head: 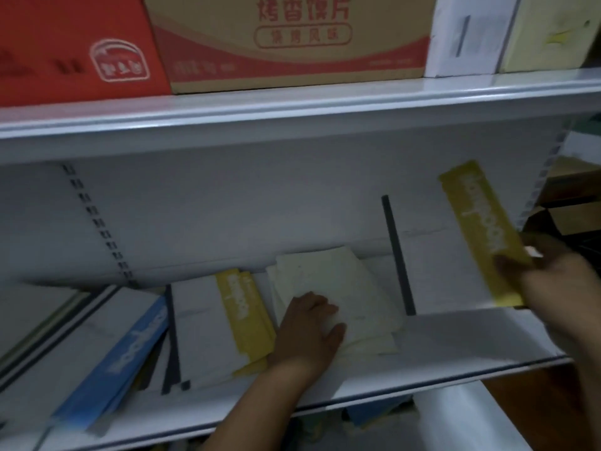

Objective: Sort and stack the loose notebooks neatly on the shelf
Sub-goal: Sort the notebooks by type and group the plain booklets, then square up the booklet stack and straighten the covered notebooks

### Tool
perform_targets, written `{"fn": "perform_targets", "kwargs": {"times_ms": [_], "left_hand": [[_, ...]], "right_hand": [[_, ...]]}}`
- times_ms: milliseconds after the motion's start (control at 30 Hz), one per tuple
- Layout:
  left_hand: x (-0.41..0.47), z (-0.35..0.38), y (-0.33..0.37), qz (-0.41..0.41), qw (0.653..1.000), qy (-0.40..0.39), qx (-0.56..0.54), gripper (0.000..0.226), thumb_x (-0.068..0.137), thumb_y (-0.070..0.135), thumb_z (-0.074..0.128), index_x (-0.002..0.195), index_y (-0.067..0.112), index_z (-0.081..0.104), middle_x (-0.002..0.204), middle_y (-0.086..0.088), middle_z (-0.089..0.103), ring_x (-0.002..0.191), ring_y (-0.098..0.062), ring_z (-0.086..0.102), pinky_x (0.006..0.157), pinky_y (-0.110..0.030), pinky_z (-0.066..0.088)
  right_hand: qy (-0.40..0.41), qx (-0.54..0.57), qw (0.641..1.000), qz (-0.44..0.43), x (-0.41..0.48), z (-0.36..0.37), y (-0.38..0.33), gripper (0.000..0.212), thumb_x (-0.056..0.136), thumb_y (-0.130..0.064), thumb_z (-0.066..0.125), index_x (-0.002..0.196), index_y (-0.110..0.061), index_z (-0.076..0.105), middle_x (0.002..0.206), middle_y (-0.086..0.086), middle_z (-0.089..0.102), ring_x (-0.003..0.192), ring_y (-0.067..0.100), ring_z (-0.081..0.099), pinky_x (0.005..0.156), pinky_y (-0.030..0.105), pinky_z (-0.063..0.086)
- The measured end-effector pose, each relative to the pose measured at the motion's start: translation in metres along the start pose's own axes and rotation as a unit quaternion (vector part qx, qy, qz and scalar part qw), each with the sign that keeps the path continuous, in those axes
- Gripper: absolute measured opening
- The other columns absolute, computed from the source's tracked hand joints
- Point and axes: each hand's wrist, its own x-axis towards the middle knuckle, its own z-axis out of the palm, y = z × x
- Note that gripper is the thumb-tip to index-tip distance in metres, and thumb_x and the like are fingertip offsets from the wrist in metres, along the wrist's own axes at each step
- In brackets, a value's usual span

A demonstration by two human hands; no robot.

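Yellow-edged notebook gripped in right hand, left hand pressing flat on cream notebooks, white shelf

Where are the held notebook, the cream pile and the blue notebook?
held notebook (455,268), head view, white cover.
cream pile (341,281), head view, top sheet.
blue notebook (133,349), head view, blue band.
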Motion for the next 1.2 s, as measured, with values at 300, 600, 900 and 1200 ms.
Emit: {"fn": "perform_targets", "kwargs": {"times_ms": [300, 600, 900, 1200], "left_hand": [[-0.034, -0.088, -0.044, -0.207, 0.856, 0.286, -0.379, 0.014, 0.093, 0.015, 0.051, 0.089, 0.024, 0.061, 0.101, -0.003, 0.066, 0.088, -0.014, 0.063, 0.079, -0.026, 0.050], [-0.055, -0.099, -0.093, -0.188, 0.977, -0.024, 0.095, 0.042, 0.090, 0.036, 0.050, 0.130, 0.024, 0.052, 0.145, 0.004, 0.042, 0.132, -0.015, 0.040, 0.113, -0.028, 0.028], [-0.032, -0.088, -0.067, -0.178, 0.982, 0.047, -0.041, 0.032, 0.090, 0.026, 0.053, 0.122, 0.020, 0.058, 0.129, 0.001, 0.057, 0.115, -0.016, 0.055, 0.090, -0.019, 0.039], [0.066, -0.034, -0.016, -0.261, 0.963, -0.048, 0.055, 0.056, 0.095, 0.044, 0.034, 0.125, -0.001, 0.049, 0.134, -0.020, 0.051, 0.126, -0.030, 0.048, 0.103, -0.033, 0.037]], "right_hand": [[-0.208, 0.067, 0.976, 0.019, -0.071, 0.168, -0.047, 0.012, 0.084, -0.006, 0.062, 0.087, -0.018, 0.062, 0.097, 0.018, 0.069, 0.086, 0.033, 0.065, 0.079, 0.046, 0.055], [-0.249, -0.233, 0.931, -0.132, -0.092, 0.217, -0.062, 0.028, 0.087, -0.039, 0.055, 0.107, -0.022, 0.065, 0.104, 0.007, 0.061, 0.102, 0.023, 0.059, 0.084, 0.026, 0.043], [-0.161, -0.226, 0.956, 0.096, -0.031, 0.137, 0.015, 0.052, 0.089, -0.032, 0.057, 0.134, -0.010, 0.045, 0.141, 0.015, 0.046, 0.125, 0.031, 0.048, 0.103, 0.036, 0.037], [-0.277, -0.149, 0.948, 0.046, 0.002, 0.125, 0.028, 0.018, 0.087, -0.028, 0.059, 0.082, -0.014, 0.069, 0.084, 0.004, 0.068, 0.079, 0.019, 0.064, 0.067, 0.028, 0.047]]}}
